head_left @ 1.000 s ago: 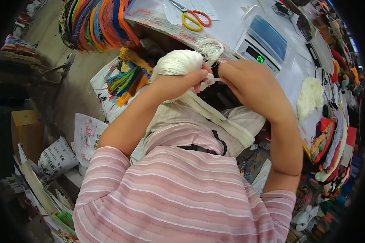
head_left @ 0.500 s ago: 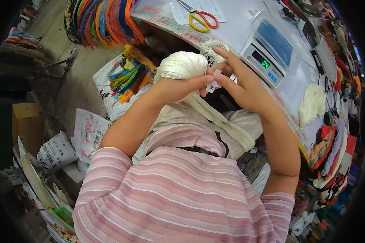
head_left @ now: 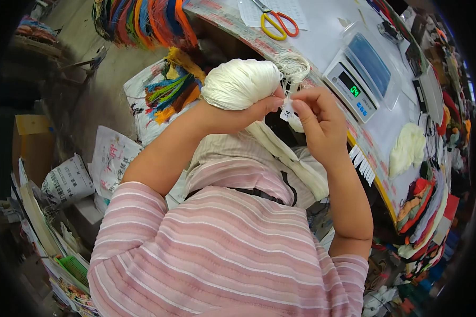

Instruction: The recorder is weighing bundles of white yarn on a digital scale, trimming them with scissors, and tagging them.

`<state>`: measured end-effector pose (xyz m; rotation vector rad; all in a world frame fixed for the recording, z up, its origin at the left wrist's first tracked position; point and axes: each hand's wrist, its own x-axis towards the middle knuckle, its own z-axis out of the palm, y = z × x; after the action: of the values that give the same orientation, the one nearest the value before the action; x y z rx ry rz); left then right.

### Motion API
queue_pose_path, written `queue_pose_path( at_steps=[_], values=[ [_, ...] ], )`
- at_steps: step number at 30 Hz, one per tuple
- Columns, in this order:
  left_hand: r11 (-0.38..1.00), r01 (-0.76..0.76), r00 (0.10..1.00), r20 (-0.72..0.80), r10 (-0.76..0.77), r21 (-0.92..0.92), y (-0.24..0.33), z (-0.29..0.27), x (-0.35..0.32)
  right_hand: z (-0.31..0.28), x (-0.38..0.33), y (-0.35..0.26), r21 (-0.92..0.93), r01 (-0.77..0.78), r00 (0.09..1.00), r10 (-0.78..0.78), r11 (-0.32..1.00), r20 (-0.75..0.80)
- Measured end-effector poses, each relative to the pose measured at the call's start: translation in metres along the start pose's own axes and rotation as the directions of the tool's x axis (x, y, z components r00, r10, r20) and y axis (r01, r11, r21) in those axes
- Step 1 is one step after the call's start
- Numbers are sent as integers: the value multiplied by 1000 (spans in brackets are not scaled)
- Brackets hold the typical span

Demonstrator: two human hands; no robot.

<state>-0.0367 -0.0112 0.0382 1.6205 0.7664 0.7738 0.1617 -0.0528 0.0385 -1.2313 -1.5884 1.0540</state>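
A bundled skein of cream-white yarn (head_left: pixel 240 83) is gripped in my left hand (head_left: pixel 243 112), fingers wrapped beneath it and thumb pressing at its right end. Loose yarn ends (head_left: pixel 293 66) bunch just beyond that end. A small white paper tag (head_left: pixel 287 113) hangs between my hands, close to the left thumb. My right hand (head_left: pixel 318 119) has thumb and forefinger pinched together at the tag's upper end; the exact contact is partly hidden. Another length of cream yarn (head_left: pixel 288 158) lies across my lap under my hands.
On the table (head_left: pixel 322 31) rest scissors (head_left: pixel 279 26), a digital scale (head_left: pixel 351 87) and a cream yarn bundle (head_left: pixel 407 149). White paper strips (head_left: pixel 362 164) hang from its near edge. Coloured yarns (head_left: pixel 143 21) drape at its far left corner; more (head_left: pixel 169 92) lie on a white sack.
My right hand's fingers have curled in from a spread pose to a pinch at the tag. The skein has turned slightly in my left hand. The whole view has shifted a little.
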Motion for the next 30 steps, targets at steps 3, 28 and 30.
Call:
queue_pose_path(
  at_steps=[3,28,30],
  values=[
    [926,-234,972,70,223,297,-6,-8,2,-4,0,-6,-43,-6,999,7,999,36],
    [934,-19,998,-64,-4,-356,-5,4,-6,-7,-2,-26,353,-133,991,122,926,53],
    [930,-360,929,-68,364,68,-10,1,-3,-8,-2,-30,371,-191,981,169,909,90]
  ],
)
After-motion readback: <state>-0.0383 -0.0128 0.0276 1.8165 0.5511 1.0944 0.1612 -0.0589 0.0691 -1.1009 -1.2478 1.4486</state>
